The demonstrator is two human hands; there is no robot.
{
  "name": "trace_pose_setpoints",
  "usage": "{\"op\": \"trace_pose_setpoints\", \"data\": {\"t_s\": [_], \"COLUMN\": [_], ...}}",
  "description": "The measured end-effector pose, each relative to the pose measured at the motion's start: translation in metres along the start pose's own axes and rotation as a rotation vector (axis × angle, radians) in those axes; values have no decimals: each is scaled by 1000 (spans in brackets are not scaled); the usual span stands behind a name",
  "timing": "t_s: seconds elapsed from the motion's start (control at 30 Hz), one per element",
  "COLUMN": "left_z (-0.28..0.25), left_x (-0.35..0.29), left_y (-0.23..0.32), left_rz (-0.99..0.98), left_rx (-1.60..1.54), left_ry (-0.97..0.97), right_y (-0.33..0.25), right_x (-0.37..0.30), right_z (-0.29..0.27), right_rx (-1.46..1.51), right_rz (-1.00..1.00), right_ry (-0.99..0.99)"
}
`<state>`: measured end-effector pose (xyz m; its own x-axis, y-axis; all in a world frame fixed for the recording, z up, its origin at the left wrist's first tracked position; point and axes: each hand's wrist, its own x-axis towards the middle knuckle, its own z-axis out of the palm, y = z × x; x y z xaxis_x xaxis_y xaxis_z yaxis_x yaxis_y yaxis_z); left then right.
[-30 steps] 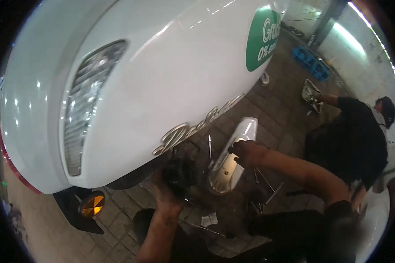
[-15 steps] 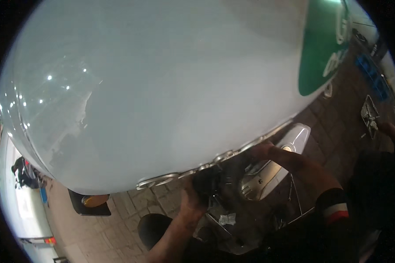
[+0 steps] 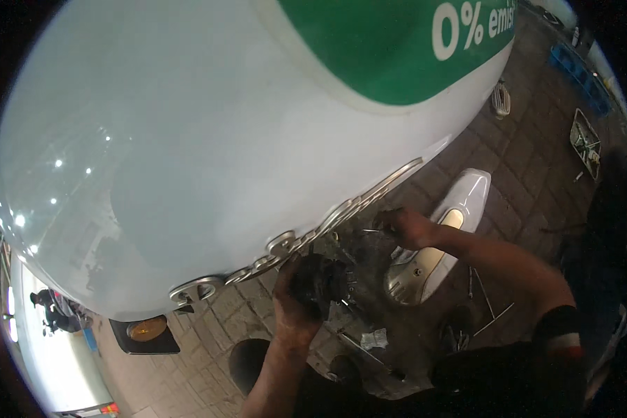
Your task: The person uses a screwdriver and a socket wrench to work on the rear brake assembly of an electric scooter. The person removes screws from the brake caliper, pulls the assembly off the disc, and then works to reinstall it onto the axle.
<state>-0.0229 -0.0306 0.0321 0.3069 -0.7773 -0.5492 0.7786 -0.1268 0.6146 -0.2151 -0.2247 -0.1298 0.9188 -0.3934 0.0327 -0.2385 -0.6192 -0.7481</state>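
Note:
My left hand [image 3: 289, 296] is wrapped round a dark, blocky mechanical part [image 3: 320, 282] with small metal pins on its right side, just under the edge of a large white vehicle body [image 3: 209, 153]. My right hand [image 3: 411, 228] is closed to the right of that part. A thin metal rod [image 3: 370, 230] sticks out from its fingers toward the left; shadow hides the rest of it. Curved silver trim lettering [image 3: 282, 245] runs along the body's lower edge, above both hands. Beneath my right forearm, a long white and beige cover [image 3: 435, 261] lies on the paving.
Metal rods [image 3: 369, 355] and a crumpled pale packet [image 3: 374, 339] lie on the floor near my knees. At the right are a tray of small parts [image 3: 586, 145] and a blue crate [image 3: 579, 80]. An amber lamp [image 3: 148, 329] hangs at the left; a person [image 3: 52, 310] is far beyond.
The view has shifted, showing more of the green marking. My right hand has come away from the body's edge, and the thin rod now shows in it. My left hand keeps the dark part.

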Motion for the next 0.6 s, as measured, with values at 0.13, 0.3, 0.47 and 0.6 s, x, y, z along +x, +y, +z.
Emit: {"op": "trace_pose_setpoints", "data": {"t_s": [0.13,0.3,0.47,0.6], "left_z": [-16,-31,-33,-14], "left_x": [-4,2,3,-3], "left_y": [16,23,19,15], "left_rz": [-5,-71,-93,-72], "left_rx": [60,-10,-70,-113], "left_ry": [-142,-152,-184,-97], "right_y": [-72,-146,-179,-184], "right_x": [-26,-54,-64,-66], "right_z": [-21,-50,-45,-36], "right_rx": [468,661,556,468], "right_rz": [179,295,69,-3], "right_ry": [-19,-72,151,277]}}
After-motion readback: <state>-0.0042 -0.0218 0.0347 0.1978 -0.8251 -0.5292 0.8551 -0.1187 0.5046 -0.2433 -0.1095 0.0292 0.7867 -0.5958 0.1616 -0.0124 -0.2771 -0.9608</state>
